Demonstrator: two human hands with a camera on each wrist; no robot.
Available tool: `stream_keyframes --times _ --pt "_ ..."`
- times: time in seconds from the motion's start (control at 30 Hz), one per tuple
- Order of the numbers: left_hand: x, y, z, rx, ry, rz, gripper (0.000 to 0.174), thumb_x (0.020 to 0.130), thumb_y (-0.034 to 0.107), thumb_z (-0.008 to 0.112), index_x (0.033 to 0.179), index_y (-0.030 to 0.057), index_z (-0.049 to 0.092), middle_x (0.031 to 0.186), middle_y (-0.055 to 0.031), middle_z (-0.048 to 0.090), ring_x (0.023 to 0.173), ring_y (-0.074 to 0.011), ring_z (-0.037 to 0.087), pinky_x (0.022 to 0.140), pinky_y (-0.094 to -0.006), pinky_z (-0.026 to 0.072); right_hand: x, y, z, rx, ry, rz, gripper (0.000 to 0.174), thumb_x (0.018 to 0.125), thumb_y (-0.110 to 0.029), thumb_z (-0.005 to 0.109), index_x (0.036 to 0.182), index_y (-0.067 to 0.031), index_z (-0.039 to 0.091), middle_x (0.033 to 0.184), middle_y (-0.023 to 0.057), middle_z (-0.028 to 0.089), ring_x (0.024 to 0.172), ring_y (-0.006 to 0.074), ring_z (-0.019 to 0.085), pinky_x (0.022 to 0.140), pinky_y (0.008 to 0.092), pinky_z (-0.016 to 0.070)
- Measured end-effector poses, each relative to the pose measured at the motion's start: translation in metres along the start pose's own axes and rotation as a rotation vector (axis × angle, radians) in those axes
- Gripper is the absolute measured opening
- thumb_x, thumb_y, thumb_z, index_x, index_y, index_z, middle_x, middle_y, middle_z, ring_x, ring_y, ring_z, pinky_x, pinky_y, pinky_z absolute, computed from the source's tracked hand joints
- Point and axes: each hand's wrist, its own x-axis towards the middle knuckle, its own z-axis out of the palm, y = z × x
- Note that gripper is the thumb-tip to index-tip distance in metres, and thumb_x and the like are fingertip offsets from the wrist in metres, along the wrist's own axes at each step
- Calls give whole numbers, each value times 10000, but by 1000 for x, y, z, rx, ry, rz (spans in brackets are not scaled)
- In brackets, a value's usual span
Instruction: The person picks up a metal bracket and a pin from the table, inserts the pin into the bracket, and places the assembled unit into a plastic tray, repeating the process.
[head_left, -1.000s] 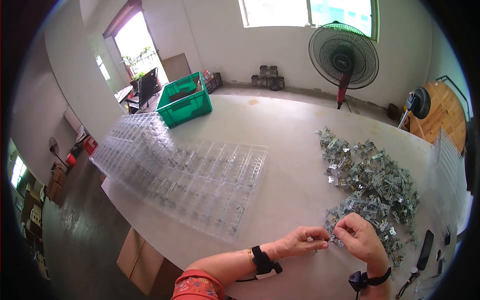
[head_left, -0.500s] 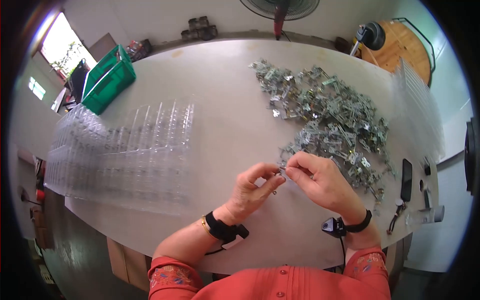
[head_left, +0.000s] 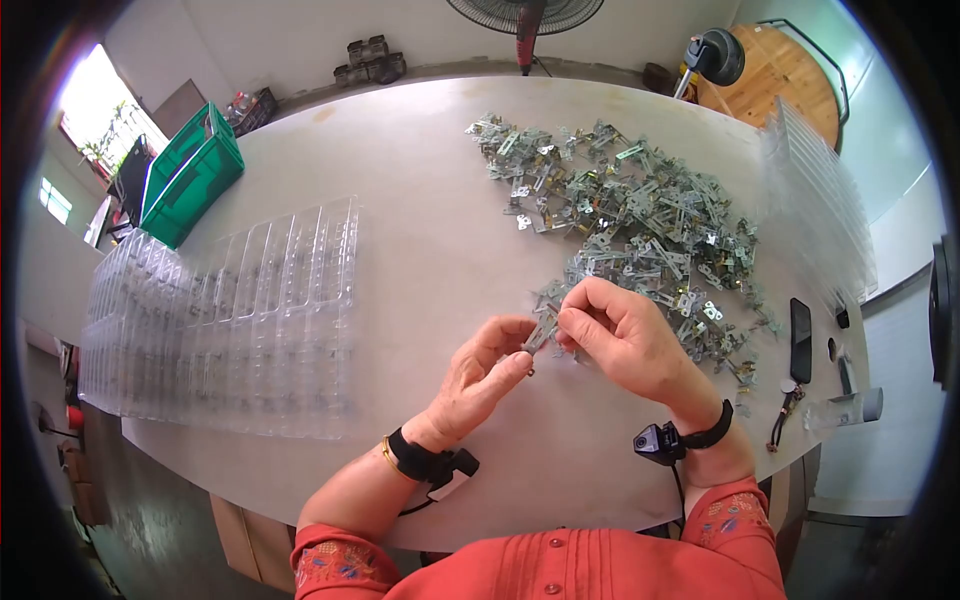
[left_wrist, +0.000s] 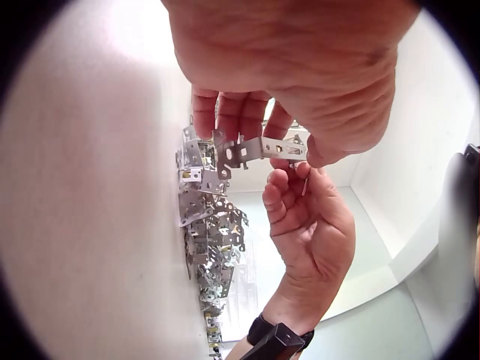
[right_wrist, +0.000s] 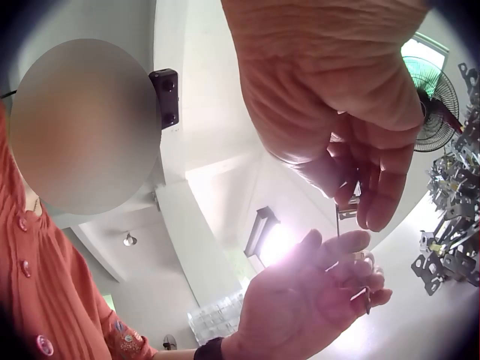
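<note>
Ok, nearest 1st: red top (head_left: 550, 568) w/ embroidered sleeves at btm of head view. Blk wrist strap (head_left: 410, 456) on L arm + gold bangle (head_left: 388, 452); camera on a blk strap (head_left: 708, 432) on R.

L hand (head_left: 478, 378): thumb + fingers clamped on a perforated metal bracket (left_wrist: 262, 150), held above tabletop (head_left: 420, 230), btwn the two hands, near edge of the pile. R hand (head_left: 628, 342): thumb + fingertips together, pinching a small metal bit (right_wrist: 348, 213) right by L fingers; can't tell if it's part of same bracket or a separate pc.

Loose bracket pile (head_left: 640, 215) just beyond hands, spread fwd + to R. Right of R hand: blk phone (head_left: 801, 340), dark corded item (head_left: 785, 418), clear container (head_left: 840, 409) w/ grey cap, on its side.

Clear compartment trays (head_left: 270, 300) on L side of table, more clear trays (head_left: 815, 200) stacked at R edge. Green crate (head_left: 195, 185) at far L edge. Past table: fan (head_left: 525, 20), round wooden top (head_left: 775, 85), dark blocks (head_left: 370, 65) by wall.
</note>
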Motion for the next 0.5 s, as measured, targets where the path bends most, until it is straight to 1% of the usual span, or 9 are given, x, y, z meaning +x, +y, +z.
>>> stream_keyframes --times 0.03,0.13,0.2,0.27,0.3,0.37,0.4,0.47,0.5 --pt "1 1 0 -132 -40 -29 391 1047 215 559 1365 -6 506 1137 -87 644 1061 -167 593 936 -337 479 1 2 -2 3 -5 -8 143 1003 -135 604 948 -3 603 743 -3 611 684 60 527 612 253 448" --pt "0 -6 -1 -242 -135 -89 417 1060 227 552 1403 1 484 1134 -101 651 1038 -178 616 925 -347 497 2 5 -1 37 4 -29 141 1009 -130 595 948 -3 602 750 -13 612 686 56 525 611 255 451" --pt "0 -7 0 -228 -125 -82 413 1061 224 553 1403 3 483 1124 -98 653 1026 -176 622 924 -348 502 1 4 -2 69 18 -46 138 1011 -125 591 944 -5 603 751 -14 611 687 53 525 604 262 450" --pt "1 -8 0 -211 -113 -73 409 1063 222 553 1404 6 482 1114 -95 655 1014 -174 627 922 -349 507 0 1 -4 -54 43 3 118 1003 -122 604 951 -17 607 737 28 619 661 79 545 594 279 456" --pt "1 -8 1 -211 -74 -54 401 1059 208 561 1401 13 483 1106 -91 657 1021 -172 625 926 -348 507 0 1 -4 -55 44 1 118 1003 -122 604 951 -17 607 737 28 619 661 79 545 594 279 456" --pt "2 -10 2 -211 -38 -34 394 1055 194 569 1398 20 484 1098 -88 659 1028 -170 624 931 -346 508 -1 1 -2 -306 211 -200 90 986 -128 632 959 -43 616 703 82 611 605 130 559 568 302 453" --pt "2 -11 2 -218 -3 -20 393 1047 170 582 1398 25 482 1104 -81 657 1035 -161 622 939 -340 508 -3 -2 0 -307 213 -200 90 986 -128 632 959 -43 616 703 82 611 605 130 559 568 302 453" --pt "3 -13 2 -223 31 -6 394 1039 146 595 1398 31 481 1109 -73 655 1041 -152 619 946 -335 508 -9 -13 2 -281 129 -36 74 969 -140 653 970 -69 630 705 120 617 569 197 583 550 322 457" --pt "3 -13 1 -210 45 -9 400 1029 117 605 1399 36 478 1120 -65 651 1048 -143 616 954 -328 505 -11 -16 3 -281 129 -36 74 969 -140 653 970 -69 630 705 120 617 569 197 583 550 322 457"
